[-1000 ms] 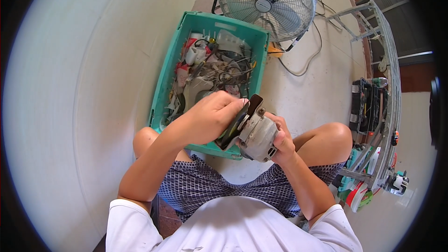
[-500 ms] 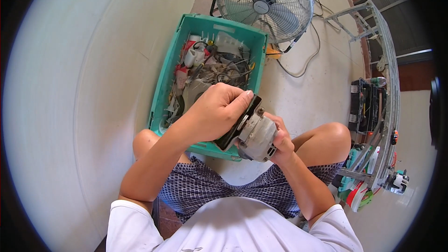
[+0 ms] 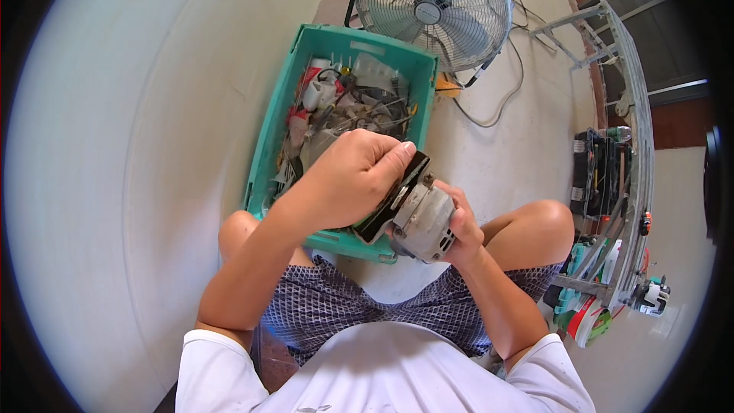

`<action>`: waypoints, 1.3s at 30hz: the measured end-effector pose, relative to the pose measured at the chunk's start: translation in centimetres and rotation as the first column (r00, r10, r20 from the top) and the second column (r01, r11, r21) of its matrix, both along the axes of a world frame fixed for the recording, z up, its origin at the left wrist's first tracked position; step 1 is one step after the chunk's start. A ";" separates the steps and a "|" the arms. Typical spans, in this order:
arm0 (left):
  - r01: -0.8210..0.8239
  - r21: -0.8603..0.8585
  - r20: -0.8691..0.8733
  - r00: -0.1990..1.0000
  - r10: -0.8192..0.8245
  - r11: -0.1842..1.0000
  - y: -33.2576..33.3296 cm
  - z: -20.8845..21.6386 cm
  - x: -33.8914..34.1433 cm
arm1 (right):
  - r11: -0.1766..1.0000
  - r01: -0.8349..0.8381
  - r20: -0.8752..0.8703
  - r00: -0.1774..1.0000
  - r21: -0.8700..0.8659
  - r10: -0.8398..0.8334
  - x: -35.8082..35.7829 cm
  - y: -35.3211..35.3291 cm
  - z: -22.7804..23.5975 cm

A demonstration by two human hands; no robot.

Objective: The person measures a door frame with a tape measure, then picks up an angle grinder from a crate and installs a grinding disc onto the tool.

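Above my lap, over the near end of a green crate (image 3: 260, 130), I hold a worn grey power tool (image 3: 425, 223) with a flat black plate (image 3: 380, 219) along its left side. My right hand (image 3: 463, 223) is wrapped round the grey housing from the right. My left hand (image 3: 353, 176) is closed on the far part of the black plate, thumb lying along its upper edge. The left palm and most of its fingers hide part of the plate, and the tool's underside is out of sight.
Cables, white plastic pieces and tools fill the crate in a jumble. A large floor fan (image 3: 433, 12) stands behind it, its cord (image 3: 501, 111) running over the floor. At the right are an aluminium ladder (image 3: 641, 130) and a black toolbox (image 3: 600, 172). A pale wall (image 3: 153, 145) rises at the left.
The tool has turned slightly in my hands, so more of the black plate's face shows. My left hand has shifted a little with it. The grip of both hands remains.
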State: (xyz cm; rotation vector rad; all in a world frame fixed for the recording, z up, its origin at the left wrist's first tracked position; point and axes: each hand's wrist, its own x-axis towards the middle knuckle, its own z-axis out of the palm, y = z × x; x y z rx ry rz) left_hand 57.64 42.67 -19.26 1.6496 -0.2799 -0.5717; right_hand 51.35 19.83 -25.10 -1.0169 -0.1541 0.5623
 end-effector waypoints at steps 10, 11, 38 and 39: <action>0.330 0.120 -0.103 0.942 -0.318 0.937 0.8 3.1 1.5 | 0.986 0.124 -0.048 0.992 0.108 -0.120 0.1 0.0 0.0; 0.258 -0.015 -0.180 0.950 -0.256 0.966 0.5 3.3 1.5 | 0.986 0.146 -0.057 0.988 0.082 -0.142 0.1 0.0 0.2; 0.345 0.045 0.563 0.766 -0.309 0.938 -1.9 2.0 8.8 | 0.678 0.006 -0.118 0.986 0.735 0.119 2.1 2.0 -3.0; 0.361 0.048 0.543 0.773 -0.328 0.931 -1.4 1.8 9.5 | 0.643 -0.031 -0.096 0.982 0.765 0.161 2.5 3.1 -3.4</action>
